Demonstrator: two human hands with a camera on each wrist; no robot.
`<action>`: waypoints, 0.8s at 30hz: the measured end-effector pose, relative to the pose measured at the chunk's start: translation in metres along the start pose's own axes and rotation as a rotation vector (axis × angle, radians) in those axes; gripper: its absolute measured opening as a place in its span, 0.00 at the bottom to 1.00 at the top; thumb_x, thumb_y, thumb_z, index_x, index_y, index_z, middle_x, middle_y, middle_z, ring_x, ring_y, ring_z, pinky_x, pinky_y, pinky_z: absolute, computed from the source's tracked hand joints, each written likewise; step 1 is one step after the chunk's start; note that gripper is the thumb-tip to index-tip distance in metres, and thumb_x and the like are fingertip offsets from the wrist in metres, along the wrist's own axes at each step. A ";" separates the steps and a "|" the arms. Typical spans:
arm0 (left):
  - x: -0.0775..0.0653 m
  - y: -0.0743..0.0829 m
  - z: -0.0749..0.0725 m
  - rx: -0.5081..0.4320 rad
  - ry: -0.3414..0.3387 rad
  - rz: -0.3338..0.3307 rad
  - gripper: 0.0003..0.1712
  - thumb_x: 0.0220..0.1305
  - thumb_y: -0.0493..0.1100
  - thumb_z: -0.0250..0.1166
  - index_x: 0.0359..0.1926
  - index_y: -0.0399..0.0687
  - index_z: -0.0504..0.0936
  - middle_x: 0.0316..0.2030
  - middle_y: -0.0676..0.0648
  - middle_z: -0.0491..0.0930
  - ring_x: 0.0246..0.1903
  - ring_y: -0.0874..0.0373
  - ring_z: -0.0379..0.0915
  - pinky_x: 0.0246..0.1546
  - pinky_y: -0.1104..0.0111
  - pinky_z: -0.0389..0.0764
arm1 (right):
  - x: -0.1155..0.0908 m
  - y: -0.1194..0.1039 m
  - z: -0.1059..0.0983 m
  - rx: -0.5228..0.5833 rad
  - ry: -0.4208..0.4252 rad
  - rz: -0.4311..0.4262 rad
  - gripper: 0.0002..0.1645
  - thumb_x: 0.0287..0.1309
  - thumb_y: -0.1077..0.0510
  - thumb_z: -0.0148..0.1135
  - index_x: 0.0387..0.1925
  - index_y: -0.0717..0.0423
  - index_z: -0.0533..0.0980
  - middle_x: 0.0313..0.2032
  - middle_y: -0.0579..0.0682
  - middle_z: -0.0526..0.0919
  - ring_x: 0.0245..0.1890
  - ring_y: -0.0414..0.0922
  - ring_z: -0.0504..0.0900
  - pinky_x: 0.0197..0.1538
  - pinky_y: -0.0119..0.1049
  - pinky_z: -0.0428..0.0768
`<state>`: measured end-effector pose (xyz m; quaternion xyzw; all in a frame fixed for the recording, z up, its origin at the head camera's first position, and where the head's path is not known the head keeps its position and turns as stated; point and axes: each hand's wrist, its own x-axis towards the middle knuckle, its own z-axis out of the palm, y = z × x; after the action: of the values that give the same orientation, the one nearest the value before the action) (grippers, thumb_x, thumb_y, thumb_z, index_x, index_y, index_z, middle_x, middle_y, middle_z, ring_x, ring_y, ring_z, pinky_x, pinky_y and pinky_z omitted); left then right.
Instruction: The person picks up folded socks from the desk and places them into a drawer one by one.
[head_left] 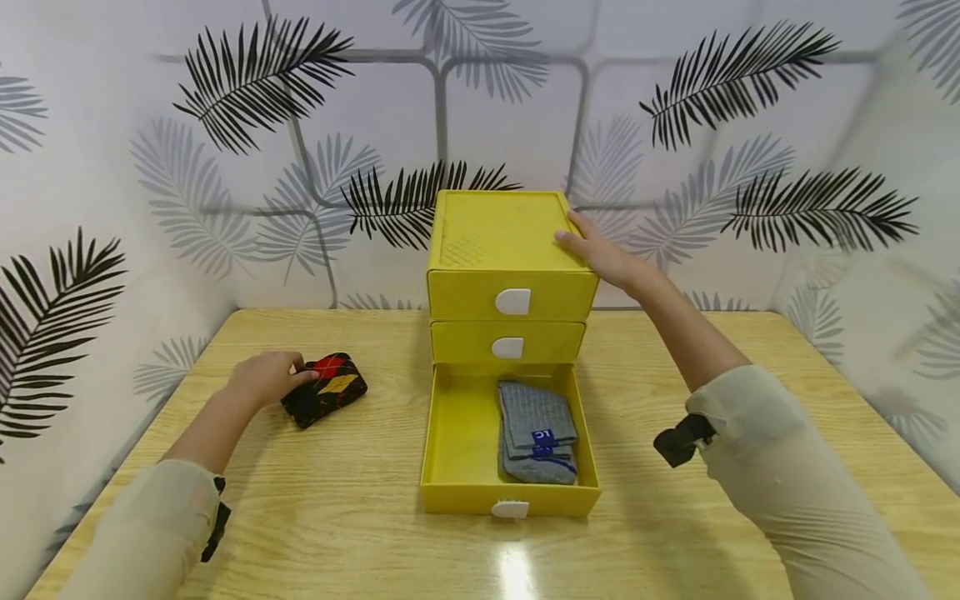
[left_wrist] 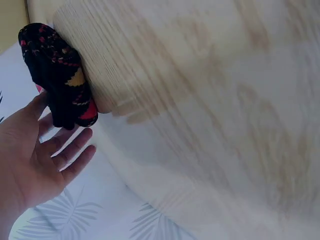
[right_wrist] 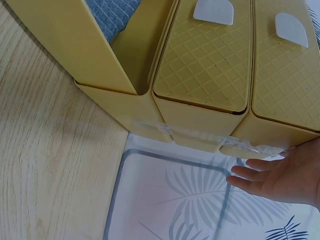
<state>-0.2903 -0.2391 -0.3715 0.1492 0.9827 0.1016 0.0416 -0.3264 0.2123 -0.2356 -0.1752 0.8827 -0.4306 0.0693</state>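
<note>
On the left of the table lies a folded pair of black socks (head_left: pixel 326 390) with red and yellow diamonds. My left hand (head_left: pixel 267 377) pinches its near-left end, thumb on one side and fingers on the other; the left wrist view shows the same folded socks (left_wrist: pixel 62 75) at the fingertips. A yellow three-drawer box (head_left: pixel 506 233) stands at the middle back. My right hand (head_left: pixel 603 250) rests on its top right edge, fingers extended over the side. The bottom drawer (head_left: pixel 461 433) is pulled out, with folded grey socks (head_left: pixel 536 425) bearing a blue label in its right half.
The upper two drawers, each with a white pull tab (head_left: pixel 513 301), are closed. A wooden table (head_left: pixel 337 517) carries everything. Behind it hangs a pale curtain (head_left: pixel 517 108) with a leaf print. Clear tape (right_wrist: pixel 200 134) runs along the box's side.
</note>
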 end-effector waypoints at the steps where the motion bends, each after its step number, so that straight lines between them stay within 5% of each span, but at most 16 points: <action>1: 0.000 -0.001 0.002 -0.072 0.022 0.014 0.18 0.65 0.46 0.58 0.41 0.31 0.73 0.39 0.32 0.76 0.35 0.40 0.73 0.33 0.52 0.75 | 0.000 0.000 0.000 0.000 0.000 0.001 0.40 0.70 0.48 0.35 0.70 0.59 0.30 0.69 0.62 0.30 0.67 0.55 0.33 0.65 0.51 0.36; 4: 0.003 -0.003 0.008 -0.352 0.060 0.117 0.09 0.62 0.35 0.59 0.38 0.32 0.70 0.39 0.32 0.73 0.42 0.37 0.69 0.41 0.50 0.71 | 0.000 0.000 0.000 -0.006 0.000 0.002 0.40 0.70 0.47 0.34 0.70 0.59 0.30 0.69 0.61 0.30 0.67 0.55 0.33 0.65 0.51 0.36; 7: 0.006 -0.003 0.012 -0.539 -0.002 0.226 0.03 0.60 0.28 0.58 0.35 0.34 0.73 0.38 0.37 0.74 0.43 0.40 0.68 0.43 0.52 0.69 | 0.000 0.000 0.000 -0.012 -0.003 0.003 0.40 0.70 0.47 0.34 0.70 0.58 0.30 0.69 0.60 0.29 0.67 0.54 0.33 0.65 0.51 0.36; 10: 0.007 -0.003 0.009 -0.561 -0.120 0.264 0.06 0.61 0.28 0.55 0.35 0.35 0.77 0.38 0.43 0.75 0.41 0.47 0.68 0.41 0.58 0.69 | -0.001 0.001 0.000 -0.027 -0.002 0.007 0.40 0.69 0.46 0.34 0.70 0.57 0.30 0.69 0.59 0.29 0.67 0.54 0.32 0.65 0.51 0.35; 15: 0.006 -0.002 0.001 -0.620 -0.292 0.251 0.09 0.61 0.29 0.54 0.42 0.32 0.77 0.46 0.36 0.71 0.45 0.43 0.68 0.43 0.56 0.72 | -0.001 0.000 0.000 -0.038 -0.005 0.010 0.40 0.69 0.45 0.34 0.70 0.56 0.29 0.69 0.59 0.28 0.67 0.53 0.31 0.65 0.52 0.35; 18: 0.007 -0.004 -0.001 -0.623 -0.329 0.255 0.10 0.61 0.35 0.59 0.43 0.36 0.77 0.50 0.33 0.67 0.48 0.39 0.64 0.44 0.55 0.71 | 0.000 0.000 0.000 -0.021 -0.008 0.011 0.40 0.69 0.46 0.34 0.70 0.57 0.29 0.69 0.59 0.28 0.67 0.54 0.31 0.65 0.52 0.35; 24: 0.007 -0.002 -0.001 -0.599 -0.357 0.275 0.14 0.60 0.44 0.63 0.43 0.42 0.74 0.42 0.41 0.68 0.38 0.49 0.62 0.36 0.61 0.66 | -0.001 0.000 0.000 0.001 -0.004 0.005 0.40 0.70 0.47 0.35 0.70 0.58 0.30 0.69 0.60 0.29 0.67 0.54 0.33 0.65 0.51 0.37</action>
<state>-0.2975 -0.2394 -0.3713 0.2766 0.8575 0.3614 0.2401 -0.3259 0.2125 -0.2358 -0.1740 0.8827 -0.4305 0.0722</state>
